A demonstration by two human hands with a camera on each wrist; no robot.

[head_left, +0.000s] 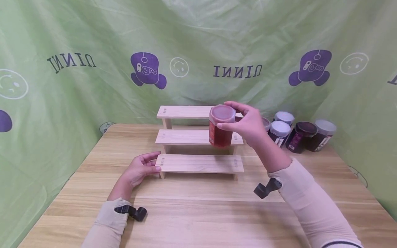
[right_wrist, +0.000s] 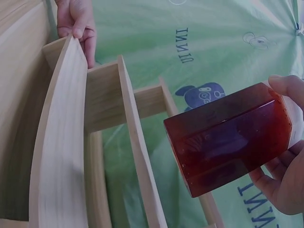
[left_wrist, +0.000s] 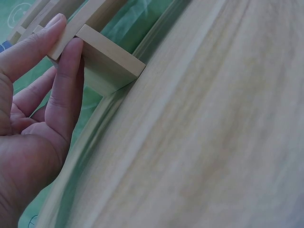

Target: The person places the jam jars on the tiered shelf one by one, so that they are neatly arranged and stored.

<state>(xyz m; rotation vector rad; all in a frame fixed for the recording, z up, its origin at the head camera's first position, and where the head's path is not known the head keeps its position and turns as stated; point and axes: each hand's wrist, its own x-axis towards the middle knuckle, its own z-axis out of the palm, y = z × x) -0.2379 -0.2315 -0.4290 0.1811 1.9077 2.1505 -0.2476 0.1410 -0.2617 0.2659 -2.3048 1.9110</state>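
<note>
A three-step wooden shelf stands on the table. My left hand pinches the left end of its lowest board between thumb and finger; in the left wrist view the thumb lies along the board's end above an upright support. My right hand grips a red jar by its pale lid, thumb on the near side and fingers behind. Held upright, the jar overlaps the right part of the top and middle boards in the head view. Dark red contents show through its faceted, clear wall.
Several dark jars with lids, among them one with a white lid and one with a dark lid, stand at the table's back right. A green printed curtain hangs behind the wooden table.
</note>
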